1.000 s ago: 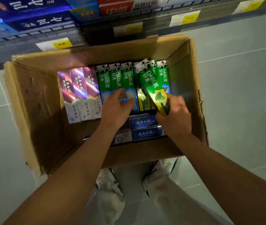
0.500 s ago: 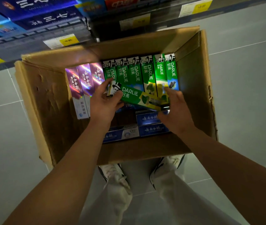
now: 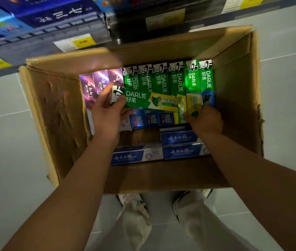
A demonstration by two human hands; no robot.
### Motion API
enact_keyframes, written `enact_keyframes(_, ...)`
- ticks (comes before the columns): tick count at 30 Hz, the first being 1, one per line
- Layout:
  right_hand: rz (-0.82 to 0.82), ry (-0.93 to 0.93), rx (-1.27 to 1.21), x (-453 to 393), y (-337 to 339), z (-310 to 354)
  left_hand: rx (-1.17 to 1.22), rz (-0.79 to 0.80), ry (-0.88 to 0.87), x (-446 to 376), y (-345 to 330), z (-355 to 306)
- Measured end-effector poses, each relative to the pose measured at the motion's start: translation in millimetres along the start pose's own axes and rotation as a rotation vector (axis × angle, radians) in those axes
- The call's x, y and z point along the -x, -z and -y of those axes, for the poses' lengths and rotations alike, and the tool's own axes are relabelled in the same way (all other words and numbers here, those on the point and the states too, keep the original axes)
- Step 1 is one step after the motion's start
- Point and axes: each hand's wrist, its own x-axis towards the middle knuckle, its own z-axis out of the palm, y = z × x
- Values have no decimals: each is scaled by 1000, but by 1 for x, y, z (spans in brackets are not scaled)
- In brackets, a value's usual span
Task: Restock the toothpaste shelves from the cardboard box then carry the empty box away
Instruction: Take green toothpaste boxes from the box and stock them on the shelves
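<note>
An open cardboard box (image 3: 237, 98) stands on the floor below the toothpaste shelves (image 3: 53, 17). Inside, green Darlie cartons (image 3: 161, 82) lie in a row along the far side, with purple cartons (image 3: 98, 84) to their left and blue cartons (image 3: 179, 138) nearer me. My left hand (image 3: 107, 116) grips the left end of one Darlie carton (image 3: 149, 100), held crosswise over the row. My right hand (image 3: 206, 122) grips the near end of another Darlie carton (image 3: 193, 82), second from the right in the row.
Yellow price tags (image 3: 82, 42) line the shelf edges above the box. Blue cartons fill the upper-left shelf. My white shoes (image 3: 134, 201) stand just behind the box's near wall. Grey tiled floor (image 3: 279, 142) lies on both sides.
The lifted Darlie carton turned crosswise and passed to my left hand alone. My right hand left its end and took hold of another carton in the row.
</note>
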Motion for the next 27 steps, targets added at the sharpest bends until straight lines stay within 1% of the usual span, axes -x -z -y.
enact_keyframes(4,-21,-44,-135,15,12,8,-40,9,-28,11,-1,-7)
enact_keyframes(6,22,-98,-299,24,25,13,-20,-11,-5,17,-1,-13)
enact_keyframes(8,41,-142,-492,39,43,15,31,-74,41,28,3,-22)
enact_keyframes(11,-43,-142,-628,68,73,18,97,-131,96,52,15,-42)
enact_keyframes(14,-127,-63,-633,107,110,22,82,-131,81,86,31,-70)
enact_keyframes(17,-179,71,-528,162,152,27,57,-103,58,126,50,-107)
enact_keyframes(20,-209,127,-531,233,196,38,27,-49,46,172,74,-149)
enact_keyframes(24,-224,239,-533,333,251,52,21,-58,33,247,110,-204)
enact_keyframes(27,-263,265,-515,401,284,63,-47,-58,-37,302,140,-240)
